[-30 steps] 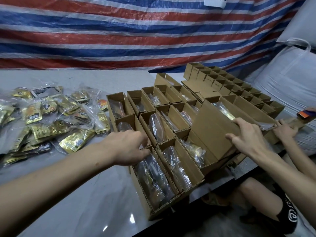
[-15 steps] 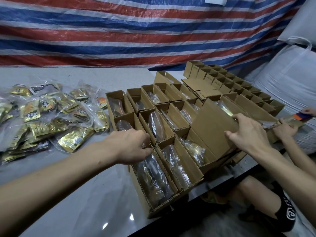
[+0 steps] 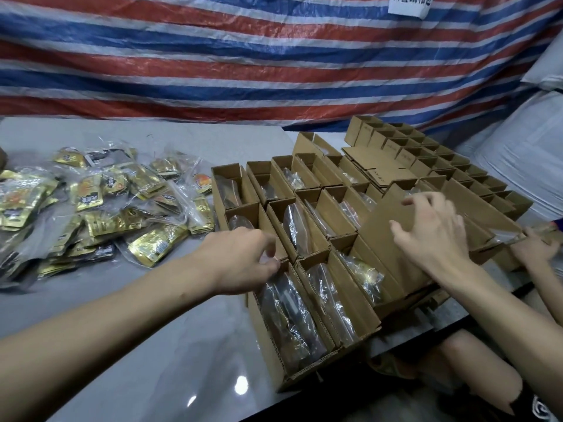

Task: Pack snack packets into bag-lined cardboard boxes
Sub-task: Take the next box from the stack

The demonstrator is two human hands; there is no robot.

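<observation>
Rows of narrow open cardboard boxes with clear bags inside cover the right half of the grey table. My left hand pinches the far end flap of the nearest box, fingers curled. My right hand lies with spread fingers on the raised lid flap of a box further right. A heap of gold snack packets in clear bags lies at the left of the table.
Another person's hand holds a packet at the right edge, beside more empty boxes at the back. A striped tarpaulin hangs behind the table. White sacks are piled at the right. The table edge runs near my knees.
My right hand has shifted slightly up the lid flap and its fingers have spread. My left hand stays at the nearest box's far end. The other person's hand has moved a little.
</observation>
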